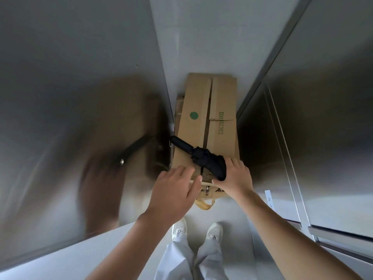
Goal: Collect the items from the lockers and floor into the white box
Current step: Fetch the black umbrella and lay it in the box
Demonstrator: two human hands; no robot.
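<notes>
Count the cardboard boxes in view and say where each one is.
2. A large cardboard box lies under the black umbrella; a smaller box peeks out at its left. More may be hidden.

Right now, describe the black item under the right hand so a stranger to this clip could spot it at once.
Between the steel locker walls stands a brown cardboard box with a green dot. Lying slantwise across its near end is a folded black umbrella, its canopy end under the right hand. It is the only black, soft, rod-shaped thing on the cardboard.
</notes>
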